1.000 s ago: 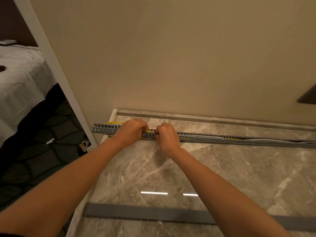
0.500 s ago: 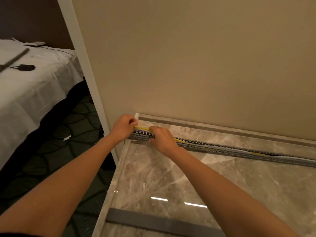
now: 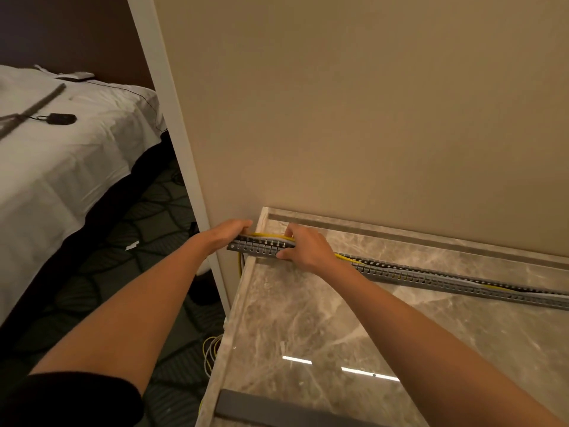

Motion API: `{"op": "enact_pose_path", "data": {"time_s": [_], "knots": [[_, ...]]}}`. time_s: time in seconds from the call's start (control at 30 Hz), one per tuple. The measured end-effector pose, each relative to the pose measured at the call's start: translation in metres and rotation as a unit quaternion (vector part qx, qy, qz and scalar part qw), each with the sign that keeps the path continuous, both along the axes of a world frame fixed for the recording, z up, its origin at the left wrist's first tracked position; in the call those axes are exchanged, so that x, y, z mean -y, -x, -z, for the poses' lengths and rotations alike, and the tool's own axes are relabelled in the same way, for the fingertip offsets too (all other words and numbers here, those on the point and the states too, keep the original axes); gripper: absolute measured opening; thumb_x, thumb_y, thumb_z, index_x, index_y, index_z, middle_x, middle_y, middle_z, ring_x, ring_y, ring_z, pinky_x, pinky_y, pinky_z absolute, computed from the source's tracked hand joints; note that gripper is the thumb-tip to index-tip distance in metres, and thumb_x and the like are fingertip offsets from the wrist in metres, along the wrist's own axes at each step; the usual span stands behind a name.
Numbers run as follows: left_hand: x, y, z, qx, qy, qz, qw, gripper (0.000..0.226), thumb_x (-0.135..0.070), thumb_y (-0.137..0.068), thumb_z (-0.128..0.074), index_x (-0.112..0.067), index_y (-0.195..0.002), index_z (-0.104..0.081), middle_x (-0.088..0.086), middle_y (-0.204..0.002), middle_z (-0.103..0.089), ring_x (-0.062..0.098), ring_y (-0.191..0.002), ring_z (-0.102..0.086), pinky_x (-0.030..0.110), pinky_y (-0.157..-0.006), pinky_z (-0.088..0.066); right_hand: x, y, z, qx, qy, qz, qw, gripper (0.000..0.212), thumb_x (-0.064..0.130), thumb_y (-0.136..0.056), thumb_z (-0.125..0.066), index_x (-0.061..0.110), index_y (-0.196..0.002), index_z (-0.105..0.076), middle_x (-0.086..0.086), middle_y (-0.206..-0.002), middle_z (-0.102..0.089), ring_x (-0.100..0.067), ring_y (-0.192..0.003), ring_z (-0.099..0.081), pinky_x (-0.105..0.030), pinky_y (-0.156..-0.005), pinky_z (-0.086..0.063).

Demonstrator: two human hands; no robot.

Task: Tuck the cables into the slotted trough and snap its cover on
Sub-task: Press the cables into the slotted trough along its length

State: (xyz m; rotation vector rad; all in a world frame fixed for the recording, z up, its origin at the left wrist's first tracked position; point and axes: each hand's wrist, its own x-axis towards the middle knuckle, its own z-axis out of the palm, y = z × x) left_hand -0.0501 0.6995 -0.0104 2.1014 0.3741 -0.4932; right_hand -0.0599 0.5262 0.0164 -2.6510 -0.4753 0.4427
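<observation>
A long grey slotted trough [image 3: 431, 277] lies along the back of the marble counter [image 3: 308, 318], its left end jutting past the counter's edge. Yellow and grey cables [image 3: 271, 236] run inside it and hang down off the left end. My left hand [image 3: 226, 234] grips the trough's left end, fingers curled over its far side. My right hand [image 3: 303, 246] holds the trough a little to the right, thumb on the near wall and fingers over the top on the cables. The dark grey cover strip [image 3: 277, 409] lies flat at the counter's near edge.
A beige wall rises right behind the trough, with a white door frame [image 3: 172, 134] at the left. Beyond it are a bed [image 3: 61, 155] with white sheets and dark patterned carpet. Loose yellow cable loops [image 3: 211, 352] lie on the floor beside the counter.
Both hands have slid left along the trough to its left end. The view has turned left, showing more of the bed and floor.
</observation>
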Motion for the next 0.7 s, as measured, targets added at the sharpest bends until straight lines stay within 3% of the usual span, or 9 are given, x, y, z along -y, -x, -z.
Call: {"op": "enact_pose_path", "data": {"time_s": [0.23,0.43,0.57,0.7], "knots": [[0.0,-0.004,0.008,0.049,0.034,-0.082,0.995,0.046,-0.027,-0.096,-0.038,-0.018,-0.052,-0.036,0.0,-0.056,-0.039,0.013,-0.051,-0.036,0.027,-0.056,-0.03,-0.002,-0.003,-0.007,0.004,0.022,-0.01,1.0,0.037,0.025,-0.084,-0.065,0.007,-0.113,-0.051,-0.015,-0.12,-0.059,-0.032,-0.111,-0.053,-0.035,-0.082,-0.042],[-0.006,-0.003,0.017,0.234,-0.107,-0.147,0.955,0.046,-0.028,-0.089,-0.045,-0.016,-0.046,-0.035,0.004,-0.05,-0.038,0.018,-0.049,-0.035,0.03,-0.053,-0.028,-0.007,-0.004,-0.005,0.016,0.02,0.001,1.0,0.03,0.024,-0.086,-0.063,0.011,-0.111,-0.051,-0.014,-0.118,-0.06,-0.032,-0.11,-0.053,-0.036,-0.082,-0.041],[-0.005,0.003,0.022,0.288,-0.122,-0.115,0.943,0.048,-0.037,-0.095,-0.041,-0.016,-0.052,-0.032,0.0,-0.051,-0.033,0.017,-0.049,-0.032,0.031,-0.055,-0.027,-0.005,-0.006,-0.001,0.027,0.007,0.008,1.0,0.024,0.023,-0.085,-0.064,0.015,-0.089,-0.042,-0.014,-0.11,-0.063,-0.032,-0.103,-0.054,-0.033,-0.072,-0.035],[-0.009,0.01,0.022,0.298,-0.073,-0.07,0.949,0.035,-0.032,-0.09,-0.054,-0.016,-0.063,-0.039,0.001,-0.06,-0.041,0.016,-0.057,-0.038,0.028,-0.056,-0.033,-0.003,-0.005,0.002,0.043,-0.025,0.024,0.998,0.025,0.021,-0.084,-0.065,0.014,-0.081,-0.041,-0.014,-0.102,-0.065,-0.032,-0.097,-0.056,-0.03,-0.068,-0.032]]}}
